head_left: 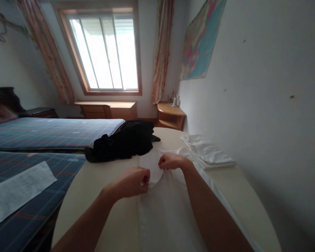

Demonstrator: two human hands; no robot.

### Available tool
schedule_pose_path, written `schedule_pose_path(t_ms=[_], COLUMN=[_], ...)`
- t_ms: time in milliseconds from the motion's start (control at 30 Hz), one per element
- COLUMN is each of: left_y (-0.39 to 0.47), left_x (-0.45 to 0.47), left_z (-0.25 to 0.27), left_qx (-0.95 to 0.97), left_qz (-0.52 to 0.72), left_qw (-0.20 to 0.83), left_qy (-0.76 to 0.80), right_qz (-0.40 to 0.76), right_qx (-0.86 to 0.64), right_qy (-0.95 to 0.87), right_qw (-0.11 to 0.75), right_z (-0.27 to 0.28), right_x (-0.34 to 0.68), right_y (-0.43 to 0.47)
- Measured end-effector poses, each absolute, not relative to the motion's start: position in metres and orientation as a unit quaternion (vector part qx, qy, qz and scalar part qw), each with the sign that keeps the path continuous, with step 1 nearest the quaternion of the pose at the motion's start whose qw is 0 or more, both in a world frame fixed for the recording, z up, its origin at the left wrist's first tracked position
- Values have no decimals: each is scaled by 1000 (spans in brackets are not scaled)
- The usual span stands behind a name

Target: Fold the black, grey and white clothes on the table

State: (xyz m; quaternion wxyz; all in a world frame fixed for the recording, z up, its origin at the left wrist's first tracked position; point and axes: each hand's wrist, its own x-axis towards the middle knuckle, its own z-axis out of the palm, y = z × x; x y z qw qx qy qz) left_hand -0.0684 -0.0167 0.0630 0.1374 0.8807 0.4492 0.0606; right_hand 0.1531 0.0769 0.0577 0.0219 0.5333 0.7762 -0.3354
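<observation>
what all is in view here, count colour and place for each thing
white cloth garment: 1, white, flat on the table, near edge
round beige table: 1, beige, centre
black crumpled clothing pile: 1, black, far side of the table
folded white cloth stack: 1, white, table's right side by the wall
plaid blue mattresses: 2, blue, left
white printed paper sheet: 1, white, on the near mattress
colourful wall map: 1, right wall
window: 1, far wall, between curtains
left hand: 1, grip pinching the garment's edge
right hand: 1, grip pinching the garment's top
</observation>
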Motion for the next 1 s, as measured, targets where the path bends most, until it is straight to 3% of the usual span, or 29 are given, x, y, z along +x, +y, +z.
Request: schedule_pose_path(t_ms=[167,367,533,633,833,1000], left_y=[-15,5,8,4,-6,-10], left_x=[-67,-84,-96,-94,-83,-81], left_z=[62,47,44,46,48,47], left_qx=[882,834,826,821,839,842], left_qz=[61,97,45,1,-22,-51], left_qw=[218,133,224,253,152,128], left_qy=[413,527,515,511,522,521], right_qz=[-335,-313,-257,-217,-153,-120], right_qx=[542,552,565,569,573,591], right_qy=[769,770,782,793,799,779], right_qw=[42,68,57,22,-98,-171], right_z=[59,57,55,50,30,9], right_x=[160,154,152,143,106,84], right_y=[78,76,77,77,72,68])
